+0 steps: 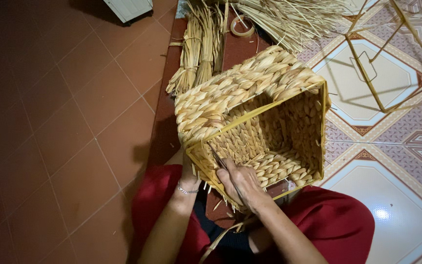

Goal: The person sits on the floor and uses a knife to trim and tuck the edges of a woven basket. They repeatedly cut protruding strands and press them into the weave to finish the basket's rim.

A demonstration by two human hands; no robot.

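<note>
Right grip [240, 182] hides basket [260, 122] rim.

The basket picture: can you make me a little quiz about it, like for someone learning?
1. True or false: the right hand reaches inside the woven basket.
2. What lies on the floor beyond the basket? A) bundles of dried straw B) a pile of stones C) folded towels
3. Fill in: the left hand wears a thin ___ at the wrist.

Key: 1 true, it rests on the basket's inner wall and holds a thin dark tool. 2 A. 3 bracelet.
</note>
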